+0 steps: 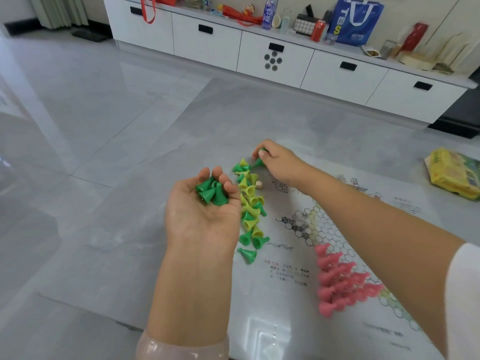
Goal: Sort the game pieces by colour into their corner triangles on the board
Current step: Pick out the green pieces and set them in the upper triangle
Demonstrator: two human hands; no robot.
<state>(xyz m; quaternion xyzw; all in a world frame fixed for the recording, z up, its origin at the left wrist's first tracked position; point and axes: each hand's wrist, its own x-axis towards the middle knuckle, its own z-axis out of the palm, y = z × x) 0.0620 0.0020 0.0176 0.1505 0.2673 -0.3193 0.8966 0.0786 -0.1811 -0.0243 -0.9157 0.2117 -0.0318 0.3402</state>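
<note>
My left hand (pixel 205 211) is turned palm up over the table's left side and cups several dark green cone pieces (pixel 211 192) in its curled fingers. A strip of mixed dark green and yellow-green pieces (pixel 250 209) lies just right of it, along the left edge of the white paper game board (pixel 293 255). My right hand (pixel 276 162) reaches to the far end of that strip and pinches a dark green piece (pixel 259 158). Several pink pieces (pixel 340 280) stand packed together in a triangle of the board's hexagon grid, under my right forearm.
A small beige die (pixel 259 185) lies beside the strip. A yellow game box (pixel 454 174) sits at the table's right edge. Beyond the grey table (pixel 161 229) are a tiled floor and a white drawer cabinet (pixel 272 53) with bottles, a can and bags.
</note>
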